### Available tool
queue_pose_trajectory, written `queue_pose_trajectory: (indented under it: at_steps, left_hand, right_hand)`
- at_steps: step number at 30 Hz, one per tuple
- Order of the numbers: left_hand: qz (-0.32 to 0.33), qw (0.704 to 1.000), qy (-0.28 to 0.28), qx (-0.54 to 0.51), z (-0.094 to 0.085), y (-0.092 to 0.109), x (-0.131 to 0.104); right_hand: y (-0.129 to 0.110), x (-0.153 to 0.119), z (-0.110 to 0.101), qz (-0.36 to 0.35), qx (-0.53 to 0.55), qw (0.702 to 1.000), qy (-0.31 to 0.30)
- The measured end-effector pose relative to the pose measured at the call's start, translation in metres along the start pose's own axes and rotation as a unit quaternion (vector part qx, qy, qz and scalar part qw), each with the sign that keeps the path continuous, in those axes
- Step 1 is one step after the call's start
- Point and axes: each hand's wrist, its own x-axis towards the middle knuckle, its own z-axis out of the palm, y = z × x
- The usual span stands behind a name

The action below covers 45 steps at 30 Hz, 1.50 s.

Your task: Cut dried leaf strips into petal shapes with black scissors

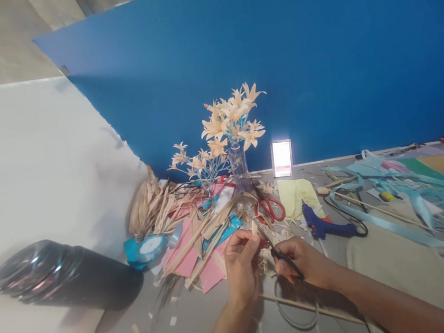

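Note:
Near the middle of the table my left hand (242, 261) pinches a small pale strip (254, 228) between thumb and fingers. Just right of it, my right hand (302, 261) is closed round the dark handles of a pair of scissors (281, 255). The blades point up and left, beside the strip. Behind my hands a clear vase (239, 167) holds cream flowers (232, 114). Smaller cream flowers (198, 162) on bluish stems are to its left. Dried husk strips (197, 237) and pink paper (212, 274) lie left of my left hand.
Red-handled scissors (269, 209), a yellow sheet (297, 196) and a blue glue gun (327, 225) lie behind my right hand. Light blue ribbons (392, 226) spread at the right. A ribbon roll (151, 246) and a dark shiny cylinder (71, 278) are at the left.

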Motion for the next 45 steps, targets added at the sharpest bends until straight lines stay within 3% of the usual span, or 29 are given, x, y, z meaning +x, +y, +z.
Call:
queue_pose_trajectory:
  at_steps: [22, 25, 30, 32, 39, 45]
  left_hand:
    - [-0.027, 0.999, -0.024, -0.018, -0.007, 0.004, -0.001]
    - [-0.057, 0.997, -0.025, -0.034, -0.006, 0.002, -0.001]
    - [-0.107, 0.994, -0.016, -0.026, -0.004, -0.003, 0.002]
    - [-0.124, 0.992, -0.035, 0.017, -0.005, -0.004, 0.003]
    - [-0.111, 0.964, -0.134, 0.203, -0.006, -0.002, 0.004]
    - [-0.120, 0.950, -0.200, 0.205, -0.010, 0.005, 0.010]
  right_hand:
    - [0.004, -0.001, 0.000, 0.007, 0.004, 1.000, -0.021]
    - [0.001, 0.001, 0.002, 0.020, 0.022, 1.000, 0.010]
    - [-0.013, 0.004, -0.002, 0.026, 0.104, 0.980, 0.168]
    - [-0.017, 0.004, -0.006, 0.020, 0.140, 0.972, 0.187]
    - [-0.020, 0.000, -0.012, 0.043, 0.135, 0.979, 0.147]
    - [-0.009, 0.003, -0.016, 0.054, 0.264, 0.961, 0.070]
